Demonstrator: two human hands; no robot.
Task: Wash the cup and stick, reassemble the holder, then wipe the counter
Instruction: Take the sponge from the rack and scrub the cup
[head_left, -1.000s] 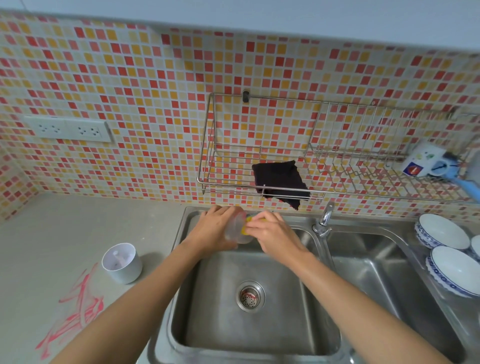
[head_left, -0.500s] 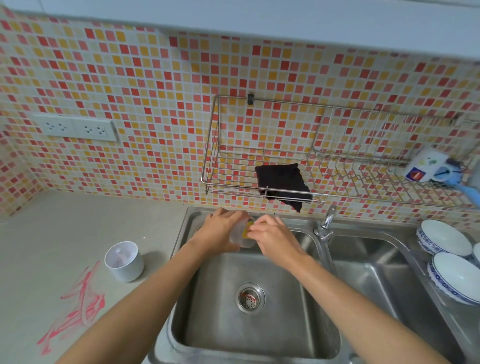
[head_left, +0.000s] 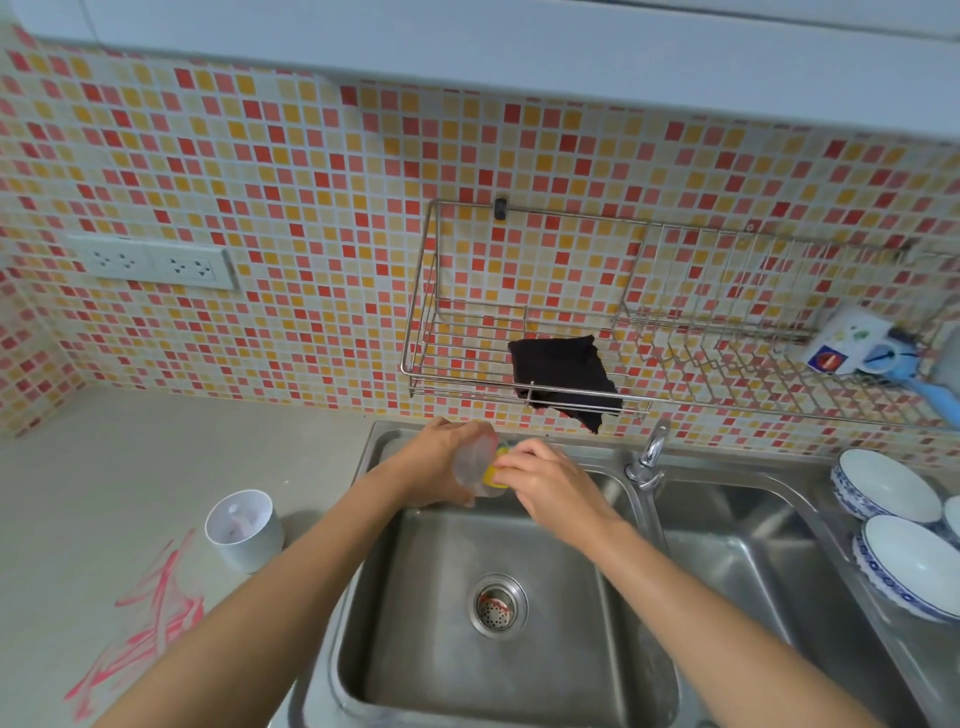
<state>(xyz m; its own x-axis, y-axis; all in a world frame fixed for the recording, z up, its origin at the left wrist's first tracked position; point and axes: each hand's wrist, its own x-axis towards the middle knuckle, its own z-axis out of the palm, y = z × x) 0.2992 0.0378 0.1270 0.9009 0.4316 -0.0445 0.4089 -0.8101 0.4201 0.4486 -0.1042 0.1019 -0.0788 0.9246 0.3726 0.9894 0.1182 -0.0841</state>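
Red marks streak the desk at far left. Just right of them a white holder stands upright and open-topped, with something pale pink inside that is too small to make out. A double socket sits on the tiled wall above. The left hand is over the back edge of the sink, its fingers curled round a clear cup held on its side. A yellow sponge is at the cup's mouth, pinched by the fingers of the right hand. Below them is the drain. A black cloth hangs over the front of the wall rack. The tap stands between the two basins. Two blue-rimmed bowls lie at far right, and a white bottle rests on the rack above them.
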